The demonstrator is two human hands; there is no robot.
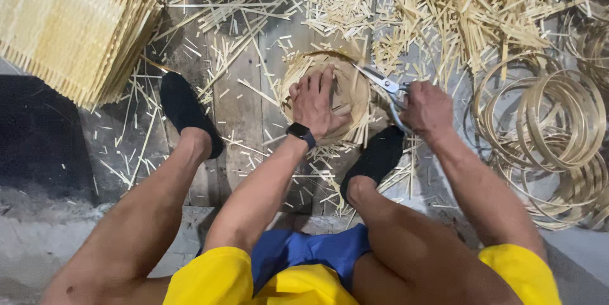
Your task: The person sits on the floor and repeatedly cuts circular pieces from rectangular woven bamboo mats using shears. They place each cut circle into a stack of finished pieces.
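woven disc: a round woven bamboo piece (pixel 342 89) was seen lying flat on the wooden floor (pixel 244 108), between the person's two feet, in front of the knees.
left hand: the left hand (pixel 314 102) was pressed flat on the disc, fingers spread wide, nothing gripped; a black watch (pixel 301 132) was worn at the wrist.
right hand: the right hand (pixel 426 109) was closed around the handles of the scissors (pixel 384 81), just right of the disc.
scissors: the blades were held open, points at the disc's upper right edge, touching or almost; which one could not be told.
progress: the rim was judged partly trimmed. The left and upper edge looked rounded off, while loose strip ends were still seen sticking out at the lower right (pixel 361 133). The rest of the rim was hidden under the hand.
offcuts: short cut slivers (pixel 336 0) were scattered all over the floor, thickest beyond the disc, which was taken as a sign of much cutting done.
stack: a tall pile of square woven mats (pixel 70 26) was stood at the upper left, well apart.
rings: a heap of thin bamboo hoops (pixel 552 127) was laid at the right, near the right forearm.
containers: none were seen; nothing was held in a bin or basket, all of it lay loose on the floor.
feet: black shoes (pixel 184 111) were planted either side of the disc.
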